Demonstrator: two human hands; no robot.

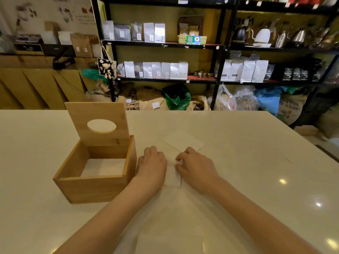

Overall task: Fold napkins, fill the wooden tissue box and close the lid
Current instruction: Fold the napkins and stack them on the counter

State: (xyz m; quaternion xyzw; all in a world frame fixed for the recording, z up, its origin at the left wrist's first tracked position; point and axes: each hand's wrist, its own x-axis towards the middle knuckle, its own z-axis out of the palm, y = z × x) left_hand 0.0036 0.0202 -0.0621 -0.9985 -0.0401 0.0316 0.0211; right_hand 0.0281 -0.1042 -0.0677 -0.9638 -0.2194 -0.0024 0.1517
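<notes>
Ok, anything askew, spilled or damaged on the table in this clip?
Nothing stands out. The wooden tissue box sits intact with its lid propped upright, napkins lying flat inside. Both hands, left hand and right hand, press a napkin on the table; another napkin lies beyond.

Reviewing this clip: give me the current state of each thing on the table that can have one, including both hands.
Wooden tissue box: open, upright, some white napkins at the bottom, far from full.
Lid: raised, standing up at the box's back edge.
Folded napkin: flat on the table, pressed between both hands.
Loose napkin: lying flat beyond the hands.
Left hand: fingers curled, pressing down on the folded napkin.
Right hand: fingers curled, pressing on the same napkin.
</notes>
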